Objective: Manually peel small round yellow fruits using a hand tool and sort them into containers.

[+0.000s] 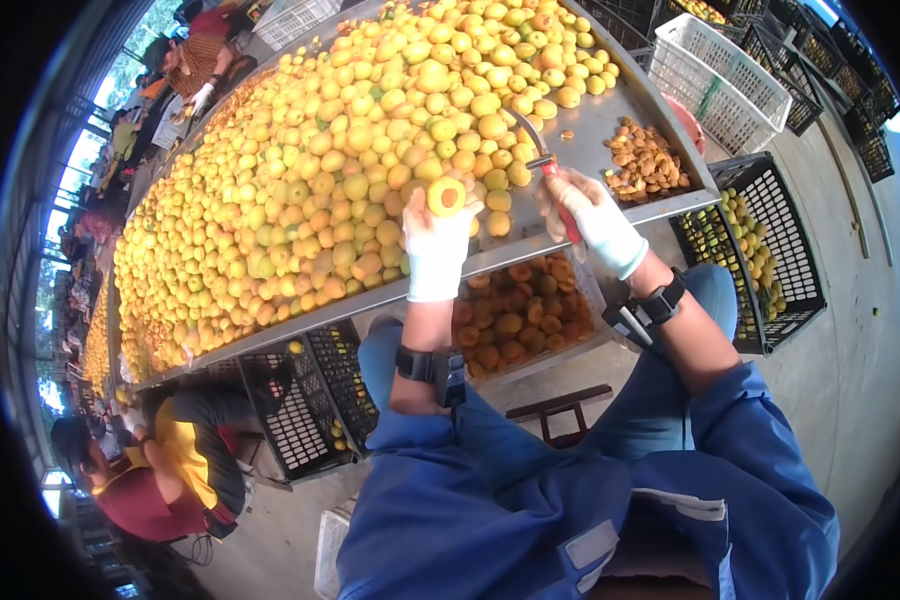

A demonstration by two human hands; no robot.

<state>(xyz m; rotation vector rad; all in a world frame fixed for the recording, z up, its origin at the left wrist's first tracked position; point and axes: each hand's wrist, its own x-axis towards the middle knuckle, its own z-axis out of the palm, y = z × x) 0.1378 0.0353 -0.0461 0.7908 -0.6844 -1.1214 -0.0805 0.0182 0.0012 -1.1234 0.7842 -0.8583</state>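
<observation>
In a white glove, my left hand (441,229) holds a cut apricot (446,196) whose exposed inside shows a brown pit or pit hollow. My right hand (589,210), also gloved, grips the red handle of a curved knife (529,129), its blade pointing up and left over the fruit. A large heap of whole yellow apricots (330,172) covers much of the metal table (562,142). Brown apricot pits (645,161) are piled at the table's right corner. Below the table edge, between my forearms, a crate holds apricot halves (521,315).
A black crate (795,255) with yellow-green fruit stands right of the table, near stacked white crates (720,82). More black crates (289,427) are under the table at left. One person (150,480) sits at lower left; another person (199,64) is across the table.
</observation>
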